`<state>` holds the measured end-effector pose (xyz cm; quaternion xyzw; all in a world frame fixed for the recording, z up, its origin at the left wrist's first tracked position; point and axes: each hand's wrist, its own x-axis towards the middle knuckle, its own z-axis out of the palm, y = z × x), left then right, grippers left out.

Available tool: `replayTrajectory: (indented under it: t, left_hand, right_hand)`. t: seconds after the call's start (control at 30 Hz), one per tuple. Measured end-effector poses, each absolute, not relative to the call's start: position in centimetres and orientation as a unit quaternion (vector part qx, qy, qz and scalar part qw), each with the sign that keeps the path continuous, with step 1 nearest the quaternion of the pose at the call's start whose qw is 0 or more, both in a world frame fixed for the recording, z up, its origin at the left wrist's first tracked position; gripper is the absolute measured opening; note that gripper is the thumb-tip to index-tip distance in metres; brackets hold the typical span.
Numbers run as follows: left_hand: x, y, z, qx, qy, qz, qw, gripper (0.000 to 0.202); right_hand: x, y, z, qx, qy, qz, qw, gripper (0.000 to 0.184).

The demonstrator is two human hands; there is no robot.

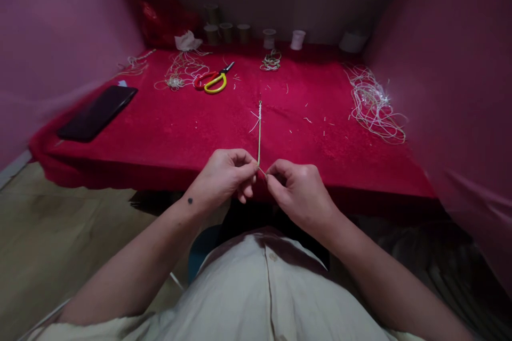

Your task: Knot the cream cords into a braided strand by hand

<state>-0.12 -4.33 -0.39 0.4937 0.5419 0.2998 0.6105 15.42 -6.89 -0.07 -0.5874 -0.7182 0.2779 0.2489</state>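
A thin cord [260, 141], pale green with a white knotted stretch at its far end, runs straight toward me over the red cloth. My left hand [232, 171] pinches its near end between thumb and forefinger at the table's front edge. Just to the right, my right hand [298, 186] is closed in a pinch on a thin strand [262, 171] that leads from the left fingertips. Two loose white thread ends [254, 115] stick out to the left of the cord below the knotted part.
Red-and-yellow scissors [216, 80] lie beyond my left hand, near tangled threads [176, 77]. A dark phone [98, 113] rests at the left. More tangled thread [374, 101] lies at the right. Several spools [269, 38] stand along the back; thread snippets dot the red cloth [192, 138].
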Motion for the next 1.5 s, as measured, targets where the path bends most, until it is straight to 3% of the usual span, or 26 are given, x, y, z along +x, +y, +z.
replayTrajectory:
  t: [0.17,0.4,0.5,0.57,0.67,0.77,0.93,1.5]
  left_hand:
    - [-0.3,-4.3,-0.8,0.456,0.477,0.308,0.686,0.015]
    - [0.4,-4.8,-0.7,0.413,0.459,0.360,0.699,0.009]
    - [0.6,-4.9,-0.9,0.415,0.447,0.366,0.703,0.010]
    - [0.6,-4.8,-1.1,0.417,0.438,0.369,0.706,0.011]
    - [0.4,-4.8,-1.1,0.414,0.431,0.366,0.714,0.014]
    - [0.3,-4.8,-1.0,0.420,0.438,0.352,0.713,0.018]
    - [-0.1,-4.8,-0.7,0.434,0.451,0.343,0.700,0.020]
    - [-0.8,-5.1,-0.4,0.464,0.486,0.344,0.656,0.009]
  right_hand:
    - [15.4,-9.7,-1.6,-0.537,-0.736,0.320,0.260,0.020]
    - [17.1,-10.7,-2.6,-0.460,-0.794,0.377,0.124,0.018]
    - [17.8,-9.6,-1.1,-0.503,-0.724,0.386,0.272,0.017]
    - [17.7,-8.5,-0.2,-0.549,-0.609,0.461,0.339,0.022]
    - [16.7,-6.7,0.6,-0.506,-0.463,0.638,0.349,0.019]
    - [15.6,-5.5,0.6,-0.451,-0.430,0.706,0.336,0.006]
    - [15.0,-4.6,0.2,-0.458,-0.471,0.699,0.282,0.010]
    - [15.1,-3.3,0.1,-0.482,-0.537,0.648,0.245,0.017]
